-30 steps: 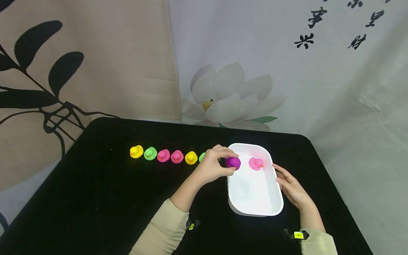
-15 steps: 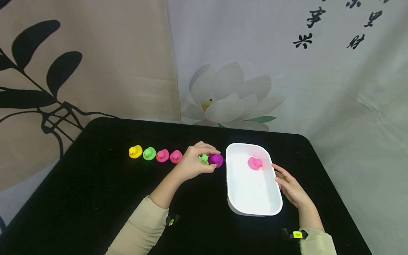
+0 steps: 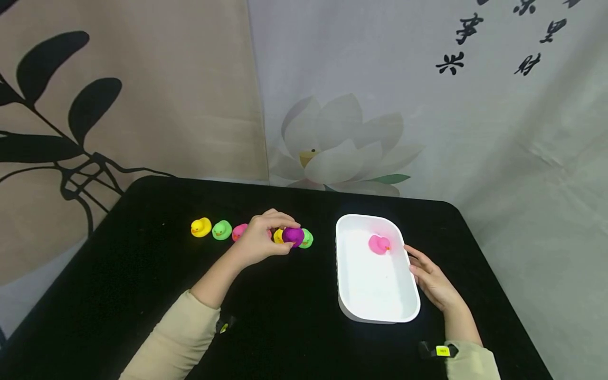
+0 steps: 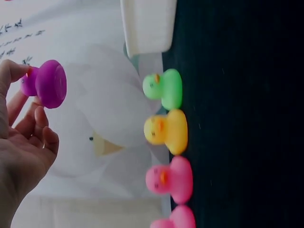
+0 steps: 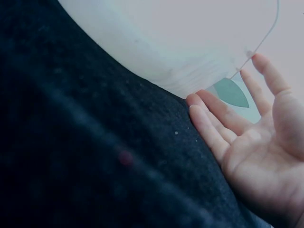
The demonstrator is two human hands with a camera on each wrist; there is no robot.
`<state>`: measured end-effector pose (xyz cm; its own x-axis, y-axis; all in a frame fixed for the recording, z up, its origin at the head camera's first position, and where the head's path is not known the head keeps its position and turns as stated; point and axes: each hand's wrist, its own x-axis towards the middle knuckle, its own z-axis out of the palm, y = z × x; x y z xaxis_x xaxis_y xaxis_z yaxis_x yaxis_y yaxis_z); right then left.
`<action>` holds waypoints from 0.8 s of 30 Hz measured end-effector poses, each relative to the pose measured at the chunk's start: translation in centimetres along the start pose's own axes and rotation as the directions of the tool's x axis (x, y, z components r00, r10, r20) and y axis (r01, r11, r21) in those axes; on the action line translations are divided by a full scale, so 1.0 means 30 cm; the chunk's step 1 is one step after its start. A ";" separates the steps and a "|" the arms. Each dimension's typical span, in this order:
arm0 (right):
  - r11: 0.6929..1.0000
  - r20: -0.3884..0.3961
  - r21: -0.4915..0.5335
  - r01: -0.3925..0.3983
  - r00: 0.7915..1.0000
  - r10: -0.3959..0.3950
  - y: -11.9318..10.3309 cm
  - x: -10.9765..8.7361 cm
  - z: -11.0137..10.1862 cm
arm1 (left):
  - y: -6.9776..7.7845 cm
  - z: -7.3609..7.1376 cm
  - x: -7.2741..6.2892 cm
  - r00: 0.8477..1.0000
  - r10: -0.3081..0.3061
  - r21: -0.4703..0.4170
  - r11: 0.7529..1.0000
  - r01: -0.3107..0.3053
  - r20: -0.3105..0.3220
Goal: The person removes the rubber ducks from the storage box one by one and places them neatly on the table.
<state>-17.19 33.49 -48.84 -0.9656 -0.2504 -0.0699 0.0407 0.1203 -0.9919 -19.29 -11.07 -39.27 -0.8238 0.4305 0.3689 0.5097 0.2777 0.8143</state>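
My left hand pinches a purple rubber duck between thumb and fingertips. In the left wrist view this purple duck is up off the black table, its flat base turned outward. Behind it in the head view, a yellow duck and a green duck stand partly covered. My right hand has its fingertips against the right side of a white plastic tub; the right wrist view shows those fingers mostly straight. A pink duck sits inside the tub's far part.
The duck row runs left along the black table: a pink duck, a green duck and a yellow duck at its end. Another pink duck is mostly hidden by my left hand. A printed cloth hangs behind the table.
My left hand has carried the purple duck left, from the tub's left rim to over the row of ducks. The right hand and the tub have stayed in place.
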 end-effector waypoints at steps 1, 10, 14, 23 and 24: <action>1.000 0.001 -0.001 0.000 1.000 0.000 0.000 0.000 0.000 | -0.005 -0.010 -0.005 1.000 -0.003 0.000 1.000 0.003 0.001; 1.000 -0.004 -0.003 -0.009 1.000 0.009 0.004 0.002 -0.001 | -0.046 -0.092 -0.050 0.998 -0.058 -0.005 0.998 0.058 -0.008; 1.000 -0.007 -0.007 -0.009 1.000 0.009 0.005 0.003 0.000 | -0.059 -0.129 -0.076 0.994 -0.110 0.001 0.994 0.110 -0.008; 1.000 -0.016 -0.011 -0.010 1.000 0.010 0.008 0.006 0.000 | -0.097 -0.215 -0.126 0.981 -0.194 0.026 0.981 0.194 -0.010; 1.000 -0.016 -0.011 -0.010 1.000 0.010 0.009 0.005 0.000 | -0.099 -0.226 -0.131 0.980 -0.200 0.033 0.979 0.200 -0.014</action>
<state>-17.33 33.49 -49.11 -0.9690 -0.2342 -0.0783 0.0478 0.1330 -0.9900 -19.25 -19.40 -40.11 -0.9123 0.3547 0.2049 0.3425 0.3864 0.8564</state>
